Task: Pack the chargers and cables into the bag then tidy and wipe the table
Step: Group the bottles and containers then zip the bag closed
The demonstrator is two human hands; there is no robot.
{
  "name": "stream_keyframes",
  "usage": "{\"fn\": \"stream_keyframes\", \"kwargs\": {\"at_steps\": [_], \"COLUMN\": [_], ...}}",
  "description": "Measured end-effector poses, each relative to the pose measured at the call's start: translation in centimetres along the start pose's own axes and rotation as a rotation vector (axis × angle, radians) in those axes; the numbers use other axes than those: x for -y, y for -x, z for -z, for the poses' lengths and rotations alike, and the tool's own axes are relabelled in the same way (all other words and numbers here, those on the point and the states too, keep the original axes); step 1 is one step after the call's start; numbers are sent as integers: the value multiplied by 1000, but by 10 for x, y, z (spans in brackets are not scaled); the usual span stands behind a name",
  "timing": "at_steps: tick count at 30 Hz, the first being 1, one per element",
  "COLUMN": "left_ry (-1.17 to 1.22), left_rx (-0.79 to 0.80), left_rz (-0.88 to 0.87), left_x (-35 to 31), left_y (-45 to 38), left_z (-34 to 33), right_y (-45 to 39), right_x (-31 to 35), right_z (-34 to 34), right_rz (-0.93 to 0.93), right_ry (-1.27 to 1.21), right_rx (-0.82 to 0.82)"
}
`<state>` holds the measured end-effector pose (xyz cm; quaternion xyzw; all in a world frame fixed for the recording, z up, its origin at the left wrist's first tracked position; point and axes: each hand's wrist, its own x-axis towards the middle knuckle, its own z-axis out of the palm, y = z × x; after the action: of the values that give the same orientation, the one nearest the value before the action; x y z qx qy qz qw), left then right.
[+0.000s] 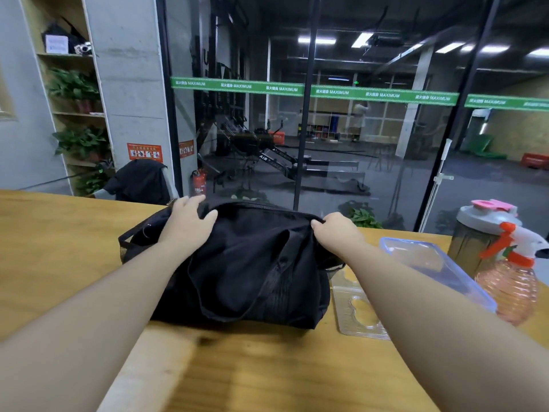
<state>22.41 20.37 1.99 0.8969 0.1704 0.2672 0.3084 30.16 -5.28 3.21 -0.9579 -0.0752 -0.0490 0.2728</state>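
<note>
1. The left hand rests on the bag's left top edge, fingers curved over the fabric — whether it truly grips, I cannot tell.
2. The black bag sits mid-counter, its top looking closed; no chargers or cables show, so packing seems done.
3. The right hand pinches the bag's right top edge.
4. A clear plastic tray, lidded box, shaker bottle and spray bottle stand at the right — tidying and wiping likely remain.

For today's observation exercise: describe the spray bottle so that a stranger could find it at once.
Start at the wooden table and go to its right edge. There, beside the blue-rimmed clear plastic lid, stands the ribbed pink plastic spray bottle; only it has an orange-and-white trigger.
</note>
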Motion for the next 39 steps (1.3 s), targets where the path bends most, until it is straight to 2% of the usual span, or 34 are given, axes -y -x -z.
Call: {"fn": "stream_keyframes", "kwargs": {"at_steps": [3, 5, 7, 10, 12, 14, 16, 18, 19, 21, 23, 30, 36, 39], "left_ry": [-132, -284, -398, -602, -642, -647, -657, -678, -688, -693, -714, -721, -766, -728], "left_rx": [60, 77, 183, 244, 229, 218, 209, 193, 185, 163, 140, 117, 220, 257], "left_rz": [-93, -292, -464, -605, -575, -538, -523, -516, -517, -529, -547, -786, -631, -604], "left_x": [8, 15, 18, 25, 28, 29, 28, 27, 28, 29, 29, 41, 32, 31], "left_y": [28, 48, 64, 73, 69, 60, 55, 53, 53, 54, 57, 75, 77, 79], "left_z": [-8, -11, -11, -17, -19, -23, -28, -32, -34, -39, -38, -39, -36, -35], "right_y": [-5, -4, 1, 8, 15, 28, 48, 64, 67, 64, 57, 48, 56, 71], "right_x": [1, 3, 5, 8, 14, 20, 21, 16, 11, 0, -4, 0, 1, -3], "right_z": [-17, -24, -27, -32, -33, -32, -34, -43, -49, -61, -69, -83, -83, -80], "right_rz": [-97, -133, -146, -89, 63, 286, 548, 729, 759, 696, 607, 517, 501, 550], "right_ry": [-20, 23, 93, 266, 250, 105, 68, 222, 324, 433, 420, 423, 474, 402], "right_rx": [19, 0, -25, -166, -311, -384, -317, -165, -96, 2, 52, 93, 78, 83]}}
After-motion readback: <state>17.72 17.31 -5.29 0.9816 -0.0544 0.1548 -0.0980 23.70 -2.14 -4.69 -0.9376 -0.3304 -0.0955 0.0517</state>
